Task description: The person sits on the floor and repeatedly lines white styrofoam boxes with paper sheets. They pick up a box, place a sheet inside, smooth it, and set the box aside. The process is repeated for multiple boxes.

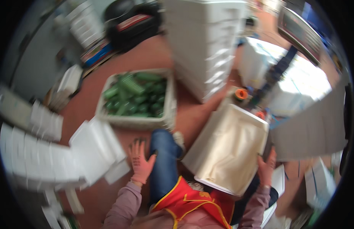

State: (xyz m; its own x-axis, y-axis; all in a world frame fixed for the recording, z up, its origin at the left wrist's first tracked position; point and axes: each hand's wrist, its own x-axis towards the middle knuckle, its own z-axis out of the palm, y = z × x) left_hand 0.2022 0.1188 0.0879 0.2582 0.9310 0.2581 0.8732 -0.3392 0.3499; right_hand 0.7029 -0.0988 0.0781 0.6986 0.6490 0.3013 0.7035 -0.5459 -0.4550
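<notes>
My left hand (141, 161), in a pink glove with dark fingertips, is spread beside my knee and holds nothing. With my right hand (266, 169), gloved alike, I touch the right side of a white foam box (205, 137) lined with beige paper (231, 148). This box stands tilted in view between my legs and the scale. Beyond my left hand is a pale plastic crate (131, 121) full of green vegetables (134, 94), which look like cucumbers or small squash. The picture is blurred.
Tall stacked white foam boxes (191, 43) stand ahead. A scale (300, 34) on a post rises at the right, near a foam box with a bright lid (297, 83) and an orange tape roll (241, 94). Foam lids (94, 148) lie at the left. A grey panel (311, 128) is at the right.
</notes>
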